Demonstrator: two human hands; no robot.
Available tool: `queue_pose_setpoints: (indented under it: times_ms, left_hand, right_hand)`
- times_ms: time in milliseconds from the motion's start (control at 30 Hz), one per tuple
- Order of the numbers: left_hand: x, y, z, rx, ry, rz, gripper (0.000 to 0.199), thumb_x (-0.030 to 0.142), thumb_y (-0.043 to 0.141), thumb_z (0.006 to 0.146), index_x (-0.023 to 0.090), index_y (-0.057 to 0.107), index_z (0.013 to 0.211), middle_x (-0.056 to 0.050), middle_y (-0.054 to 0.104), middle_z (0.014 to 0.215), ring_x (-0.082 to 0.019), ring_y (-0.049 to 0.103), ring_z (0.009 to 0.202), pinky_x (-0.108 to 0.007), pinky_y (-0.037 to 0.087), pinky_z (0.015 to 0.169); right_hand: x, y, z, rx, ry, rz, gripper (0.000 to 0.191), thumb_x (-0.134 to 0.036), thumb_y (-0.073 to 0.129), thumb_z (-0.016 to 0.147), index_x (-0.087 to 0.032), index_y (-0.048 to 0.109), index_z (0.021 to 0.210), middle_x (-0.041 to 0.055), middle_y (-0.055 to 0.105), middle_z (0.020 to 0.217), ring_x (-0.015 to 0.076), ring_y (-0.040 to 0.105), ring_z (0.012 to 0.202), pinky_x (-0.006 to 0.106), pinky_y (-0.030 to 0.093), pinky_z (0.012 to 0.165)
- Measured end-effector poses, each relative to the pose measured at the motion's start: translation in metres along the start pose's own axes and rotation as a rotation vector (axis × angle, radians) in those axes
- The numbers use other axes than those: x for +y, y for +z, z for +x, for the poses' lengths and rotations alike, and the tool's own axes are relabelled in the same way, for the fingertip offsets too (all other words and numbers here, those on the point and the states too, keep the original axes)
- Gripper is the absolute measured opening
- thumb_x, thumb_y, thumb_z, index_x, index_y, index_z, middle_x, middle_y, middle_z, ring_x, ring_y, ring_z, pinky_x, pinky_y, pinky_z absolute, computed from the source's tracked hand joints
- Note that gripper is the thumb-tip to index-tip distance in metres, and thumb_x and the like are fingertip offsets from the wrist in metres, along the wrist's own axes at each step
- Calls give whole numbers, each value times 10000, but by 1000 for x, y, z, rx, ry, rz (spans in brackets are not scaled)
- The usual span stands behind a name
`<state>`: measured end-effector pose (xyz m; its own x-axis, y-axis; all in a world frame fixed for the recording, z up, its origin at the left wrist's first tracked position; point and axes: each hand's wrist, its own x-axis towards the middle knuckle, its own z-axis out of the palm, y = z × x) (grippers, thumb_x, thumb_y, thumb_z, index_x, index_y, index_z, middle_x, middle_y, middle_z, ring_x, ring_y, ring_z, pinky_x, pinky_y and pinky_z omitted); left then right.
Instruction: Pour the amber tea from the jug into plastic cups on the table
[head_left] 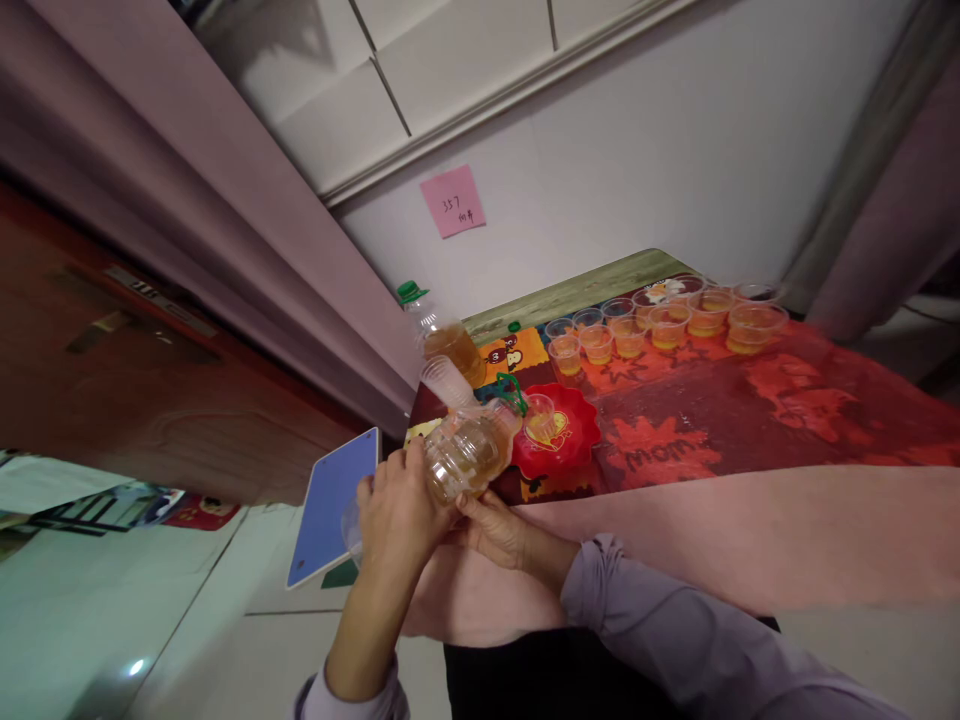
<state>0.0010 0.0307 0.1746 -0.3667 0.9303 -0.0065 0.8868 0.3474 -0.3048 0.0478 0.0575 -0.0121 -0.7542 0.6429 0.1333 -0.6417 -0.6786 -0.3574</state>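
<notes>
A large clear plastic bottle of amber liquid is tipped over, its green-handled neck pointing towards a small clear plastic cup. That cup stands on a red scalloped plate. My left hand wraps round the bottle's body from the near side, fingers curled over it. Underneath, my right hand grips the bottle's lower side, with some of its fingers hidden. Just beyond the bottle stands a stack of clear cups.
A second bottle with a green cap stands near the wall. A loose green cap lies beside it. Several clear cups holding amber liquid line the table's far side. A blue board is at the left.
</notes>
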Motion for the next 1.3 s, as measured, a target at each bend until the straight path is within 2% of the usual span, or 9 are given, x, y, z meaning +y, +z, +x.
queue_pose_setpoints:
  times_ms: [400,633,1133,1300]
  left_hand:
    - [1,-3,0,-21,-6,3,723,446,702,927,125,494,1541,-218,692,1426,-404,660,1310,-499,454,1044]
    - [1,-2,0,-4,3,7,705,439,694,922,155,493,1535,-206,705,1408,-393,669,1288,-490,456,1029]
    - [2,-2,0,-2,-8,16,688,431,719,909,154,526,1509,-206,710,1382,-396,681,1286,-488,470,1024]
    - [3,-3,0,-8,-9,12,691,441,701,932,136,518,1525,-212,706,1399,-399,679,1299,-499,468,1041]
  right_hand:
    - [3,-4,1,-10,4,-1,765,-582,991,759,-279,612,1351,80,756,1348,270,739,1193,505,629,1041]
    - [2,-3,1,-6,-1,-12,722,-580,980,775,-276,636,1333,81,759,1331,281,725,1225,521,614,1068]
    - [3,-3,1,1,-6,-15,776,-592,986,762,-273,618,1366,92,759,1346,290,726,1236,530,620,1060]
    - [4,-4,2,4,-1,-2,711,-566,985,774,-281,636,1324,78,765,1323,281,731,1213,521,627,1047]
